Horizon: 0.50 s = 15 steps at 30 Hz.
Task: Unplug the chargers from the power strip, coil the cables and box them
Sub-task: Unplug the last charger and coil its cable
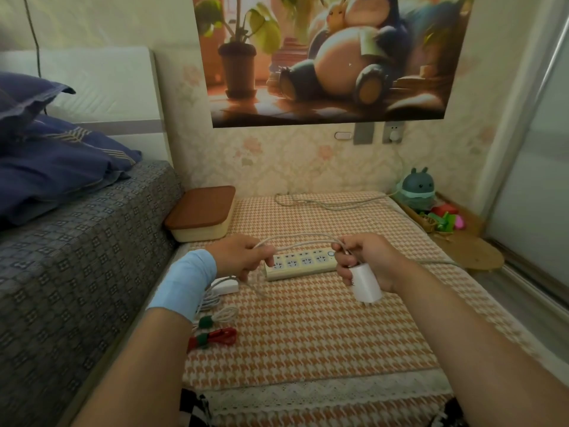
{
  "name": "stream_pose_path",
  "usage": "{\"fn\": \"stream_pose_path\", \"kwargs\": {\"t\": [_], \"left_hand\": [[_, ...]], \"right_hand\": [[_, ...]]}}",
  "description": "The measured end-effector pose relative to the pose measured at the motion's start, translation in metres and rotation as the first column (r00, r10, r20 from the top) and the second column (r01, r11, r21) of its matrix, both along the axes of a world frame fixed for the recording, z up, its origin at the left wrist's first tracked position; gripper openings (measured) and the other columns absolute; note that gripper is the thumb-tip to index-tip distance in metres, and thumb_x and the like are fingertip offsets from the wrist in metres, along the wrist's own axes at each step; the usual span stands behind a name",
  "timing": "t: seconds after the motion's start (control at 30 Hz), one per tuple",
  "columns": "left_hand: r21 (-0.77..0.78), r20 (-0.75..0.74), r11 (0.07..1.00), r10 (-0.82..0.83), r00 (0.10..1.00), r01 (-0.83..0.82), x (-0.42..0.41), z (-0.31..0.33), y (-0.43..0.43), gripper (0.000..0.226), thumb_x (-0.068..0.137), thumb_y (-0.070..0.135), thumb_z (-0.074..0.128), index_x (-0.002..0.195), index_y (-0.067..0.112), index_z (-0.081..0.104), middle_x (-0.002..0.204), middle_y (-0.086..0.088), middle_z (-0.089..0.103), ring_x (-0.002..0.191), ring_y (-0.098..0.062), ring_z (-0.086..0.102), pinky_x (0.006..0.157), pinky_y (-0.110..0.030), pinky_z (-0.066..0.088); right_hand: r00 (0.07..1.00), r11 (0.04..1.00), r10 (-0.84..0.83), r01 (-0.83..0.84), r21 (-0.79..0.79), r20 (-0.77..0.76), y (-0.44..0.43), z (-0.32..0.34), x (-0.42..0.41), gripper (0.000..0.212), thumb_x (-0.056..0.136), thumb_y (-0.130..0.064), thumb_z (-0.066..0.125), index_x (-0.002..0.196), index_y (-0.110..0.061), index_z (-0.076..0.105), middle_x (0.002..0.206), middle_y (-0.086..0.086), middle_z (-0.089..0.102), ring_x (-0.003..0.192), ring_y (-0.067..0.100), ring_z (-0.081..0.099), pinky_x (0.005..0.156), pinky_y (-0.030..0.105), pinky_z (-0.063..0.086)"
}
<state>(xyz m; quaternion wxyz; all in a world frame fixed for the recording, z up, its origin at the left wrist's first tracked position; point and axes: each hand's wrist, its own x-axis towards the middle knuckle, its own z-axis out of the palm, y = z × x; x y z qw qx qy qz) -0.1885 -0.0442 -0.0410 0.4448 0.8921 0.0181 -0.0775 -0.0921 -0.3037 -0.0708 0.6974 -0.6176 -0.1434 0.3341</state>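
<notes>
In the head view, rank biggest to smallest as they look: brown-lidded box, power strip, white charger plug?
Largest: brown-lidded box
Then: power strip
Smallest: white charger plug, though held nearer the camera.

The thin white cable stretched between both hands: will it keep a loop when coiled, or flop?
Probably floppy: the thin white cable bends in loose curves between the left hand and right hand. The white charger cube in the right hand's grip would likely drag that end down if released.
</notes>
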Motion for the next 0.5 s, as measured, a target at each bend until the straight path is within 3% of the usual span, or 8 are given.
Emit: {"fn": "stream_pose_path", "kwargs": {"t": [0.07,0.13,0.2,0.27,0.37,0.5], "left_hand": [[-0.117,-0.009,0.991,-0.059,0.998,0.058,-0.005,0.005,0.0,0.031,0.101,0.034,0.048,0.085,0.012,0.062,0.053,0.006,0.033,0.044,-0.01,0.033,0.06,-0.028,0.049],[-0.378,0.013,0.923,-0.072,0.997,0.071,-0.009,0.012,-0.001,0.029,0.1,0.033,0.044,0.086,0.011,0.056,0.056,0.005,0.029,0.043,-0.01,0.03,0.057,-0.026,0.049],[-0.654,0.034,0.755,-0.044,0.998,0.055,-0.007,0.015,-0.002,0.03,0.101,0.03,0.039,0.093,0.01,0.059,0.058,0.005,0.03,0.042,-0.01,0.028,0.057,-0.027,0.049],[-0.819,0.027,0.572,-0.016,1.0,0.031,-0.001,0.014,-0.004,0.034,0.103,0.028,0.034,0.099,0.01,0.063,0.059,0.007,0.031,0.041,-0.007,0.029,0.054,-0.025,0.048],[-0.933,-0.007,0.359,0.025,1.0,-0.016,0.01,0.012,-0.013,0.032,0.102,0.029,0.033,0.098,0.013,0.061,0.058,0.009,0.032,0.038,-0.003,0.026,0.042,-0.017,0.033],[-0.962,-0.007,0.269,0.131,0.991,-0.042,0.021,0.007,-0.026,0.033,0.104,0.03,0.031,0.095,0.014,0.058,0.057,0.009,0.034,0.039,-0.004,0.026,0.038,-0.016,0.019]], "right_hand": [[0.999,1.0,-0.007,0.008,0.023,-0.043,-0.005,0.002,0.003,0.015,0.087,-0.019,0.042,0.076,-0.013,0.05,0.06,0.002,0.032,0.048,0.021,0.038,0.05,0.031,0.038],[0.999,0.999,0.036,-0.036,0.019,-0.022,-0.007,0.003,0.003,0.019,0.087,-0.026,0.05,0.07,-0.017,0.049,0.06,0.001,0.03,0.049,0.02,0.037,0.051,0.031,0.039],[0.995,0.996,0.081,-0.079,-0.029,0.052,-0.006,0.002,0.002,0.027,0.093,-0.026,0.053,0.069,-0.019,0.046,0.061,0.001,0.03,0.05,0.019,0.038,0.053,0.032,0.04],[0.989,0.994,0.099,-0.092,-0.065,0.113,0.001,0.001,-0.001,0.028,0.099,-0.022,0.054,0.073,-0.017,0.046,0.061,0.002,0.034,0.05,0.019,0.04,0.054,0.032,0.041],[0.974,0.99,0.125,-0.112,-0.081,0.187,0.017,0.002,-0.01,0.025,0.096,-0.027,0.064,0.078,-0.011,0.054,0.064,0.005,0.048,0.049,0.021,0.043,0.055,0.034,0.04],[0.936,0.977,0.169,-0.118,-0.177,0.308,0.032,0.008,-0.019,0.049,0.079,-0.048,0.072,0.104,-0.006,0.072,0.076,0.007,0.064,0.054,0.02,0.049,0.055,0.034,0.045]]}}
